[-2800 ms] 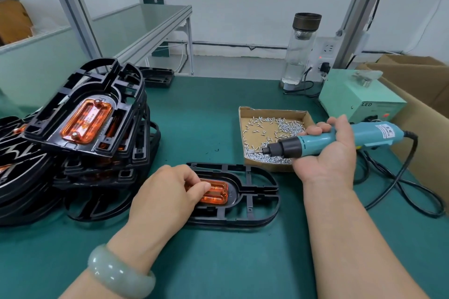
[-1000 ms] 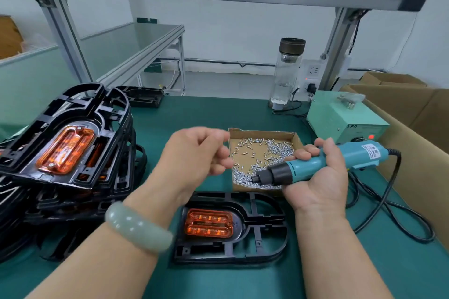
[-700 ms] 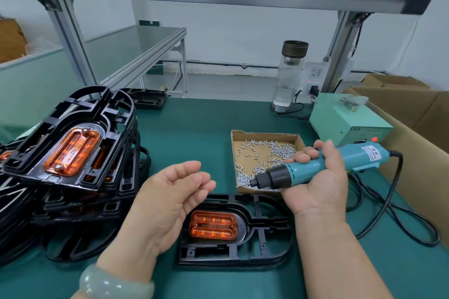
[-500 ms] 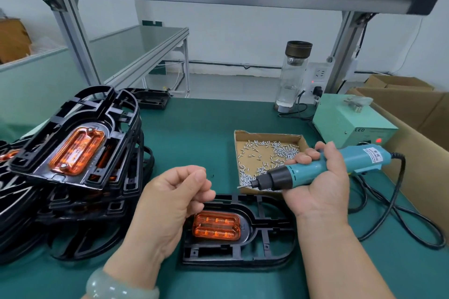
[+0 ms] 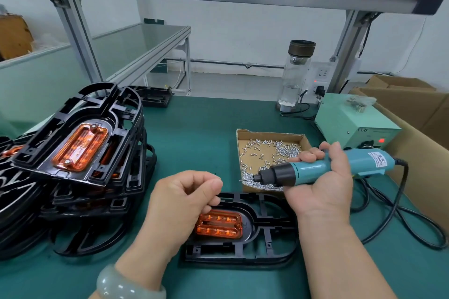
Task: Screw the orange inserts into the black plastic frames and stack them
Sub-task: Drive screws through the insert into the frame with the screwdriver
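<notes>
Screwdriver (image 5: 313, 168) gripped by right hand (image 5: 325, 189) at 2 o'clock of black frame (image 5: 243, 256); orange insert (image 5: 220, 224) seated inside. Left hand (image 5: 182, 199) curled at 10 o'clock; contents cannot be told.

the left hand (image 5: 184, 199) hovers with its back toward the camera, fingers curled in and the thumb tip pressed against the forefinger tip; whether anything sits in that pinch cannot be made out. its forearm comes in from the lower left. the right hand (image 5: 320, 187) grips a screwdriver (image 5: 308, 171), fingers wrapped over the barrel, the tip pointing left toward the left hand's fingertips. its forearm comes in from the lower right.
</notes>
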### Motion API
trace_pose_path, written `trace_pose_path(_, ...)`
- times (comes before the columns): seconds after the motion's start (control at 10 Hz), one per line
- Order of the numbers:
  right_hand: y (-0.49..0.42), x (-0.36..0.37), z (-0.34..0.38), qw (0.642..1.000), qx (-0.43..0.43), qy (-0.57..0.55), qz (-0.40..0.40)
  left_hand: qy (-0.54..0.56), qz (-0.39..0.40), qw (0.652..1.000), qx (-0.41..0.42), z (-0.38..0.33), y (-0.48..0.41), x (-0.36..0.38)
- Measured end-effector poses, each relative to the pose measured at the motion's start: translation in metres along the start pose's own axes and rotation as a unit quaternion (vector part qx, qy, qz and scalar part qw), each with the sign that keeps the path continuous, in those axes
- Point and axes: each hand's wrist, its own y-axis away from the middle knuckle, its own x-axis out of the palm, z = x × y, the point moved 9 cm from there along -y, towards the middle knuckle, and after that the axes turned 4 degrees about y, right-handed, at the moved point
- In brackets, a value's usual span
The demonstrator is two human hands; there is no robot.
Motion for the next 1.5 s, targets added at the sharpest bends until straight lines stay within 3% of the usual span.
trace_pose_path(0.1,0.002,0.002,-0.004,1.0,0.008,0.0,0.007,-0.103,0.004,0.993,0.058,-0.009,0.002,0.004)
trace_pose_path(0.2,0.005,0.004,-0.008,1.0,0.014,0.011,0.019,-0.131,0.023,0.988,0.073,-0.01,0.003,0.01)
trace_pose_path(0.5,0.008,0.008,-0.01,0.999,0.016,0.015,0.036,-0.114,0.064,0.989,0.07,-0.006,0.005,0.017)
trace_pose_path(1.0,0.018,0.021,-0.013,0.996,-0.011,0.028,0.087,-0.129,0.054,0.985,0.102,-0.011,0.005,0.016)
trace_pose_path(1.3,0.014,0.016,-0.007,0.997,-0.015,0.023,0.069,-0.074,0.077,0.99,0.087,-0.012,0.006,0.014)
trace_pose_path(1.4,0.01,0.015,0.002,0.997,-0.023,0.032,0.062,-0.218,0.085,0.964,0.125,-0.017,0.003,0.003)
trace_pose_path(1.5,0.007,0.012,0.01,0.996,-0.033,0.064,0.046,-0.354,0.136,0.916,0.133,-0.011,0.005,0.009)
